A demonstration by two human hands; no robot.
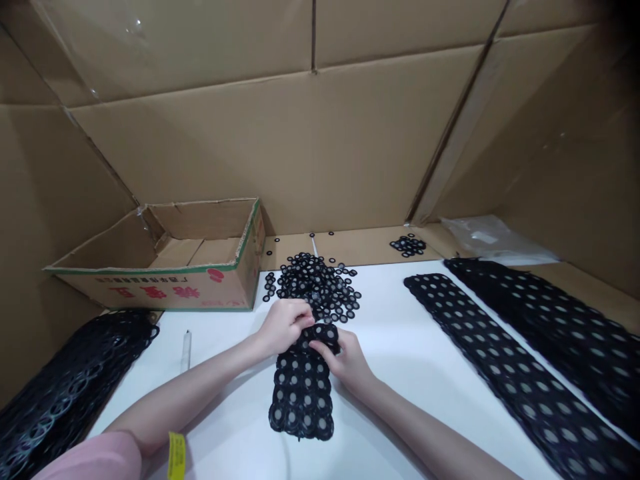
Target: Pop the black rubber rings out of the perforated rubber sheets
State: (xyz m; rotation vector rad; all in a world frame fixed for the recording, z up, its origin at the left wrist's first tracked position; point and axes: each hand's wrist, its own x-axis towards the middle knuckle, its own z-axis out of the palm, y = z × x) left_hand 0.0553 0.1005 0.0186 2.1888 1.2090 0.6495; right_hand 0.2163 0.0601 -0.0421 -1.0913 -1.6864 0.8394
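In the middle of the white table lies a short black strip of joined rings (301, 397) with pale grey round centres. Its far end is lifted and folded over. My right hand (353, 367) grips that folded end, thumb on top and fingers behind it. My left hand (286, 325) is closed in a pinch at the strip's far left corner; anything between its fingertips is hidden. Just beyond both hands is a heap of small black rings (313, 280), some with grey centres.
An open cardboard box (245, 273) stands at back left, with a black ring bundle (65, 393) before it. A white pen-like stick (187, 350) lies nearby. Long black strips (490, 353) run along the right. Behind are a small ring pile (408, 245), a plastic bag (495, 237) and cardboard walls (280, 147).
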